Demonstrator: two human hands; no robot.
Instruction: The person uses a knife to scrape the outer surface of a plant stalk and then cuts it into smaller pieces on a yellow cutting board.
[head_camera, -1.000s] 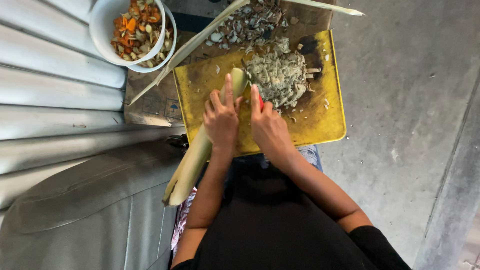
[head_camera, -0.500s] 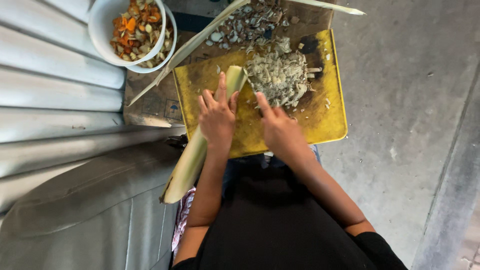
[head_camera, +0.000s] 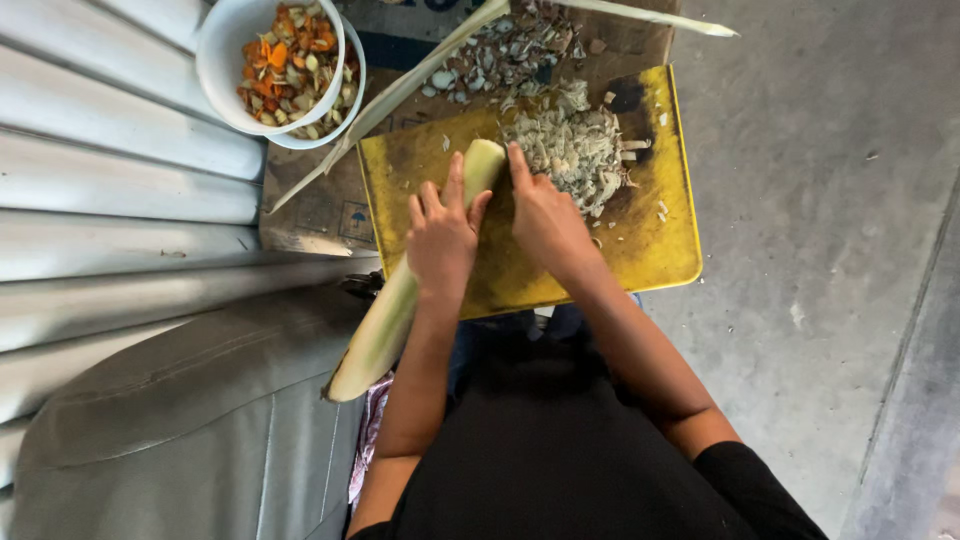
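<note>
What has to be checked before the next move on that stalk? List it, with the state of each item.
1. Left hand steadies the stalk: ok, it lies on it, fingers spread.
2. Stalk's far end rests on the yellow board: ok; the near end hangs off the board's edge.
3. Left fingertips away from the stalk's far end: not ok, they lie close to it.
4. Tool in the right hand: cannot tell, no blade shows.
5. Bare board to work on: ok, though the chopped pile lies right beside the stalk's end.
</note>
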